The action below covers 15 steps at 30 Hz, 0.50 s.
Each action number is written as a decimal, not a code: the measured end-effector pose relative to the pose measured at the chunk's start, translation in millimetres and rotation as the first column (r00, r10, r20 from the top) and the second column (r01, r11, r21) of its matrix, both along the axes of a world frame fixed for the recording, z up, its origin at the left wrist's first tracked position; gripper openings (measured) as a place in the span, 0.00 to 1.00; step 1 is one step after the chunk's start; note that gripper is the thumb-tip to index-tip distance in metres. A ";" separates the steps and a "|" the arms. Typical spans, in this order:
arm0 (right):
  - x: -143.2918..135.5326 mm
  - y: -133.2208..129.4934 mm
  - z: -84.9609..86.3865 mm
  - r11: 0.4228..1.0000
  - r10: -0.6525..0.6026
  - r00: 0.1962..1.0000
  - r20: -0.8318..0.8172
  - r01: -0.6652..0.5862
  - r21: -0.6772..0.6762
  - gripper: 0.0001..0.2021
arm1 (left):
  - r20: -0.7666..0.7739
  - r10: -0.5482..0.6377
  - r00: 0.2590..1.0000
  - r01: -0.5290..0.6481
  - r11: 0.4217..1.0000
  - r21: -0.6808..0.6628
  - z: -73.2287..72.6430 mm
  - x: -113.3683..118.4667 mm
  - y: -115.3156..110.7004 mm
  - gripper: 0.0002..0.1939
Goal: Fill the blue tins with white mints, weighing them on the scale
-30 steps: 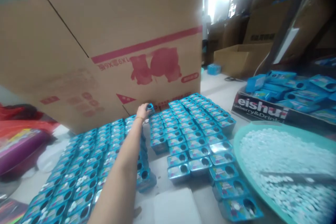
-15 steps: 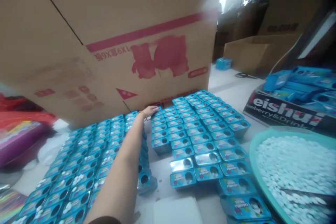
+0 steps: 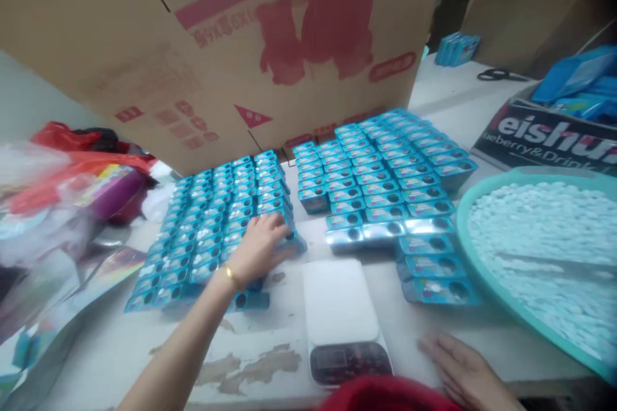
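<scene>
My left hand (image 3: 263, 245), with a gold bracelet at its wrist, is over the front right part of the left block of blue tins (image 3: 212, 205). Its fingers are bent down around the end of a tin, smeared by motion. At the lower right, my right hand (image 3: 457, 366) is held low near the table edge with its fingers stretched out and nothing in them. Between the hands lies a white scale (image 3: 340, 305). A second block of blue tins (image 3: 371, 176) stands behind it, several with round dark openings.
A large cardboard box (image 3: 308, 77) rises behind the tins. At the right are a teal basin (image 3: 465, 231) of white pellets with a long tool, a black carton (image 3: 540, 135) of blue packs, and scissors (image 3: 499, 74). Red and clear bags (image 3: 58, 173) lie left.
My left hand has come back from the far end of the tins toward me. My right hand has come into view. The view has tipped down, showing the whole scale and the front table edge.
</scene>
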State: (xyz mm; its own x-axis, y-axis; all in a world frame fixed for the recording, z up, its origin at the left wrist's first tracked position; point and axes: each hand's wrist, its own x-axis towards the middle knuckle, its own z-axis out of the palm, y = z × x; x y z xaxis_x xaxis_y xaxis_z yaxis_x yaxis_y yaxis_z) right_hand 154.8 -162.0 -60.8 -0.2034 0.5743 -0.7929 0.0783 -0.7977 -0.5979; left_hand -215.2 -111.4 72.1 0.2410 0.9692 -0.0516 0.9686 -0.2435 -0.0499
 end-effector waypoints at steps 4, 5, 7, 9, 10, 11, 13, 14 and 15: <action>9.7 -1.1 8.6 1.000 -0.004 0.991 -0.132 0.002 -0.009 0.17 | -0.137 0.126 0.982 -0.110 0.987 0.120 -41.1 10.4 -22.3 0.10; 13.0 -2.6 11.0 0.999 -0.040 0.982 -0.183 0.039 -0.013 0.16 | -0.138 0.135 0.981 -0.114 0.982 0.151 -43.0 12.4 -23.4 0.09; 19.0 -7.0 16.9 0.994 -0.111 0.946 -0.306 0.101 -0.047 0.12 | -0.122 0.129 0.984 -0.103 0.975 0.195 -34.6 18.5 -27.7 0.09; 23.5 -12.4 24.0 0.989 -0.138 0.906 -0.401 0.109 -0.095 0.10 | -0.094 0.104 0.990 -0.085 0.978 0.190 -14.7 28.5 -36.8 0.10; 24.8 -15.4 27.7 0.989 -0.136 0.897 -0.421 0.097 -0.111 0.10 | -0.076 0.091 0.993 -0.077 0.982 0.171 -3.4 35.1 -42.5 0.10; 25.5 -18.3 31.1 0.990 -0.124 0.897 -0.425 0.081 -0.117 0.10 | -0.055 0.078 0.995 -0.069 0.987 0.148 7.0 42.9 -48.2 0.10; 25.3 -24.0 36.5 0.993 -0.081 0.906 -0.415 0.036 -0.114 0.11 | -0.001 0.044 0.999 -0.043 0.994 0.097 21.1 60.9 -57.6 0.10; 24.6 -26.6 38.2 0.995 -0.054 0.907 -0.419 0.012 -0.103 0.12 | 0.031 0.024 0.999 -0.026 0.997 0.071 23.7 70.6 -60.7 0.10; 23.9 -29.0 39.3 0.996 -0.025 0.903 -0.430 -0.014 -0.088 0.11 | 0.066 0.003 0.998 -0.006 0.999 0.046 23.4 80.3 -62.5 0.09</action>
State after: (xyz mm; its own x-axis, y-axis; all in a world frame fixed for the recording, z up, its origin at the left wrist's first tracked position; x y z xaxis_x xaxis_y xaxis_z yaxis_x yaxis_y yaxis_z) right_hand 178.7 -190.9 -21.4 -0.5329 0.5094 -0.6756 -0.1751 -0.8476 -0.5009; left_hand -134.9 -173.9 95.4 0.2379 0.9713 0.0088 0.9713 -0.2379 0.0033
